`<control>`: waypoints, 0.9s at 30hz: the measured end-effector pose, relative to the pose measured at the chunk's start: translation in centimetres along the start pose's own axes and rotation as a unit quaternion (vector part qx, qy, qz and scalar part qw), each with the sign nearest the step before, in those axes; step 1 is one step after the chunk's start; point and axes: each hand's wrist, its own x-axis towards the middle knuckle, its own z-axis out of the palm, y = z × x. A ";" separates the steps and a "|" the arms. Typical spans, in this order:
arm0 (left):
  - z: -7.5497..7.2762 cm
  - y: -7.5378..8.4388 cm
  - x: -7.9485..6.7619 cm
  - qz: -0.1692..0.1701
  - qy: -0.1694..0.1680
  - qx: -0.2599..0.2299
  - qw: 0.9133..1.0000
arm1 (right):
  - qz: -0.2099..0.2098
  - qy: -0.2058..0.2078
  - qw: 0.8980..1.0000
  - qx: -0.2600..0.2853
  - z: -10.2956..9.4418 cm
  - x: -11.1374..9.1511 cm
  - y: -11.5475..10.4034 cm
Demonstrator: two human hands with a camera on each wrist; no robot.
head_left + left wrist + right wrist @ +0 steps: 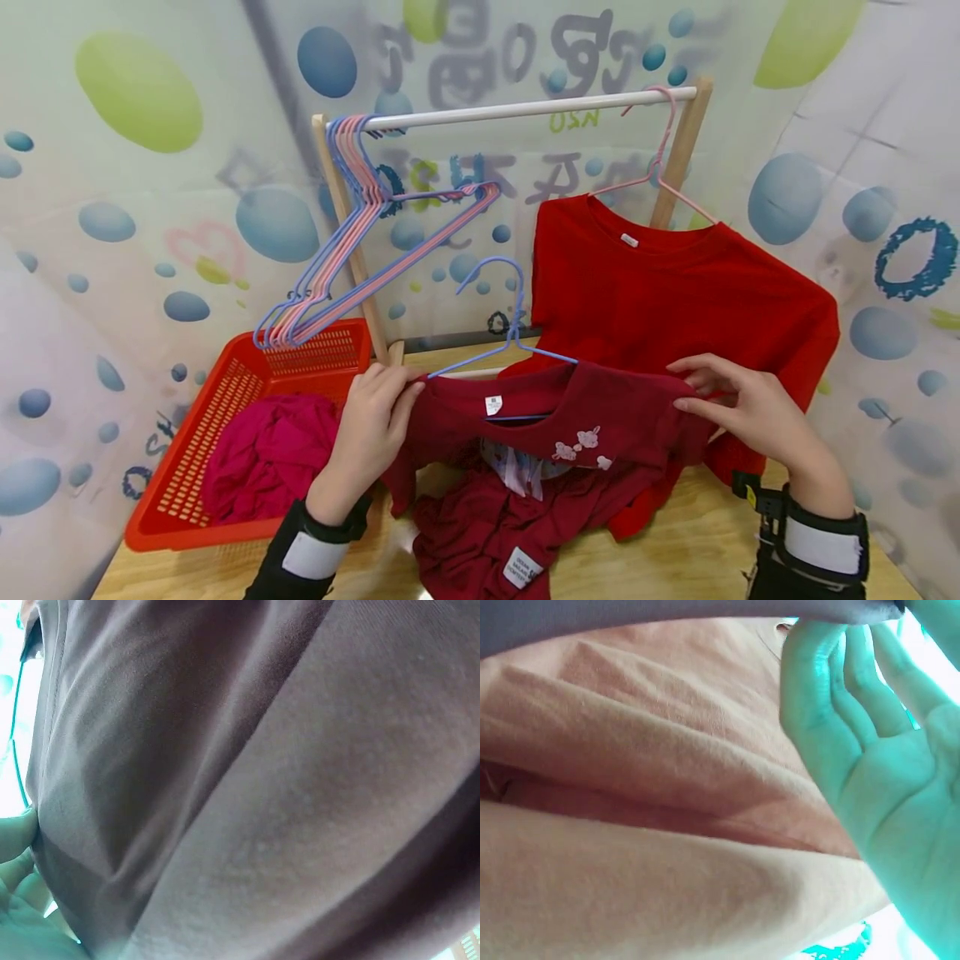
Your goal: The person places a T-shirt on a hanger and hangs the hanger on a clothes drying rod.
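A dark red shirt (630, 408) with small pale prints on its chest hangs spread between my two hands. Inside its neckline sits a blue hanger (517, 333), the hook pointing up and the arms running under the shoulders. My left hand (375, 408) pinches the shirt at the left shoulder, near the hanger's end. At the opposite shoulder, my right hand (738, 400) pinches the fabric between thumb and fingers. The shirt's lower part lies bunched on the table. In the right wrist view, the fingers (862, 682) meet the cloth's edge; cloth fills most of the left wrist view.
Behind stands a rack with a white rail (517, 110). Several blue and pink hangers (352, 225) hang at its left end. A bright red shirt (675, 292) hangs on a pink hanger (660, 158) at the right. An orange-red basket (172, 467) holds crumpled magenta cloth (270, 458).
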 end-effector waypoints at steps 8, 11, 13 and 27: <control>-0.1 0.1 -0.1 -0.007 0.005 0.001 1.000 | 0.040 0.044 0.998 -0.034 -0.8 -0.5 0.6; -0.1 0.2 -0.1 -0.009 0.011 -0.001 1.000 | 0.040 0.051 0.996 -0.062 -1.2 -0.7 0.9; -0.1 0.2 -0.2 -0.009 0.017 -0.002 1.000 | 0.041 0.045 0.995 -0.084 -1.4 -0.8 1.1; 0.2 0.5 -0.3 0.002 0.020 -0.006 1.000 | 0.091 -0.078 0.986 -0.119 -1.2 -0.7 0.9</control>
